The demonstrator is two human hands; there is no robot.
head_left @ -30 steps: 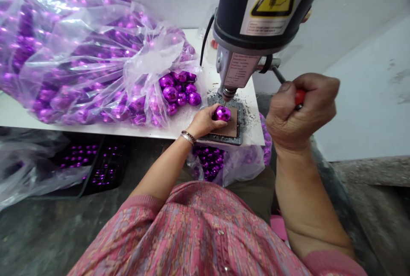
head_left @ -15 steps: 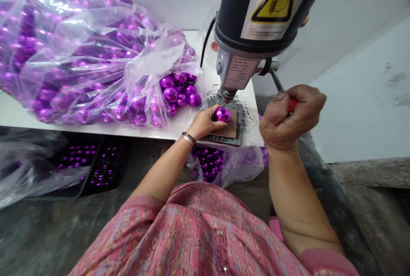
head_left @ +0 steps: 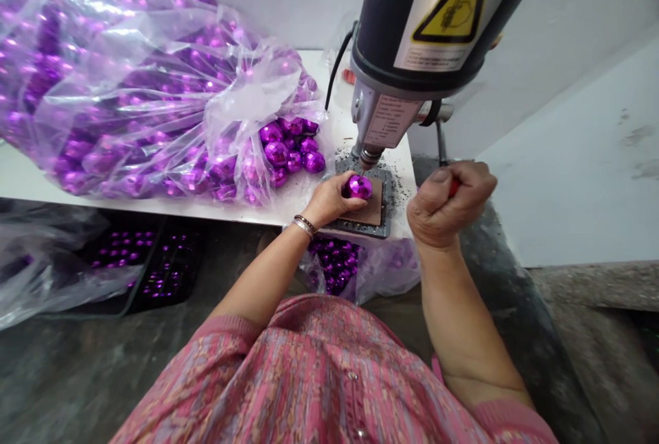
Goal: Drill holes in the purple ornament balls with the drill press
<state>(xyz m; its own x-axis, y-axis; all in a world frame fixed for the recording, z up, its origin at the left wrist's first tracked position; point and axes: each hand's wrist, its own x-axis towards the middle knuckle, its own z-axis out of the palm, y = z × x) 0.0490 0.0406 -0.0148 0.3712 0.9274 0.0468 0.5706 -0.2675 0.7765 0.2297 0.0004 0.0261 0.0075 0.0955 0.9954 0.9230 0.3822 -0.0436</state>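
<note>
Between the thumb and fingers of my left hand (head_left: 331, 200) is a shiny purple faceted ball (head_left: 360, 187). It rests over a brown board (head_left: 371, 208) on the grey base plate (head_left: 384, 224) of a drill press (head_left: 412, 32). The drill chuck (head_left: 369, 157) is right above the ball, its thin bit at or close to the ball's top; I cannot tell whether it touches. My right hand (head_left: 449, 202) is closed around the red grip (head_left: 454, 187) of the drill press lever (head_left: 441, 145).
A big clear plastic bag (head_left: 154, 80) of purple balls fills the left of the white table (head_left: 247, 216). Loose balls (head_left: 293, 145) spill from its mouth. Below the table edge hangs another bag of balls (head_left: 337, 262). A dark crate (head_left: 128, 286) stands on the floor at left.
My right hand has swung the lever down and to the left. My left hand keeps its hold on the ball, and the view has shifted slightly.
</note>
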